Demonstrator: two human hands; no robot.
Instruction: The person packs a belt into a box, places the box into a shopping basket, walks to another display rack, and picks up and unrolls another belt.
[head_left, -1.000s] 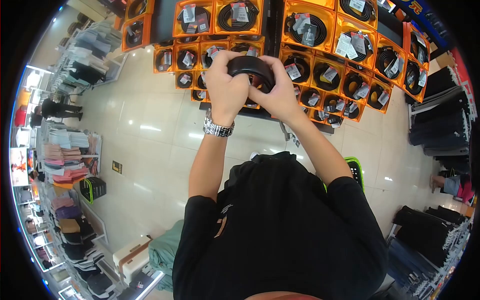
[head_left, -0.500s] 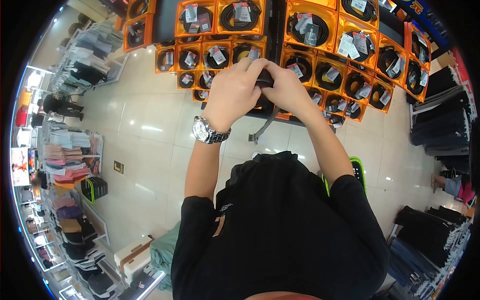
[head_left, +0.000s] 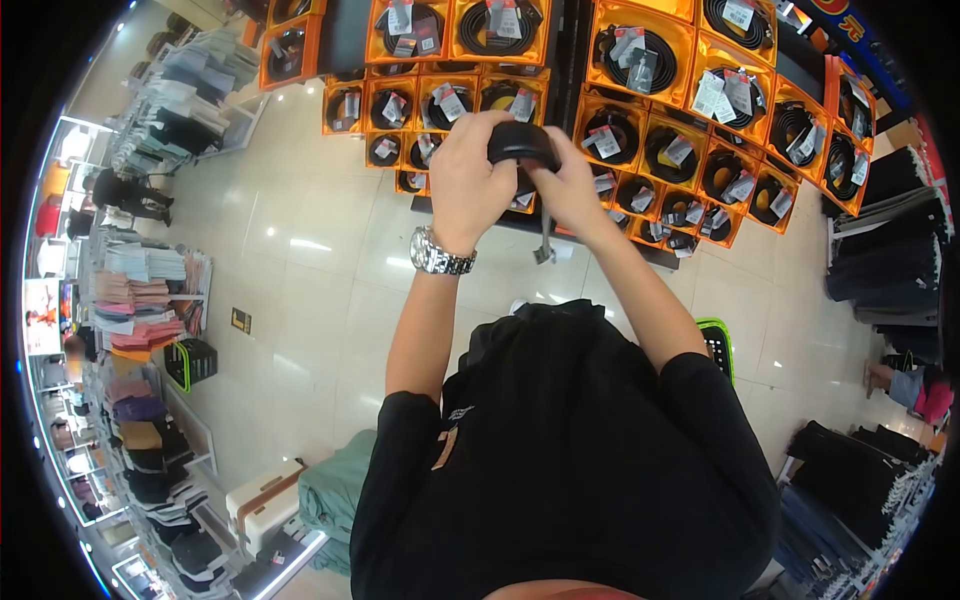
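Between my two hands is a rolled black belt [head_left: 524, 142], its coil standing upright with the curved top showing. My left hand [head_left: 474, 182], with a metal watch on the wrist, grips the coil's left side. On the other side my right hand [head_left: 570, 188] closes round it, thumb towards me. A loose strap end with a metal buckle [head_left: 543, 254] hangs down below the hands. Just beyond stand orange display boxes [head_left: 641, 60], each holding a coiled dark belt with paper tags.
Clothes racks with folded garments [head_left: 140, 300] line the left, and dark trousers [head_left: 880, 240] hang at the right. Green-rimmed baskets [head_left: 190, 364] stand on the tiled floor. A cream suitcase [head_left: 262, 508] is at the lower left. Another person [head_left: 915, 385] is partly visible at the far right.
The belt coil has turned up so more of it shows between my hands. My fingers have moved apart to its sides, and the hanging buckle end has swung to the right.
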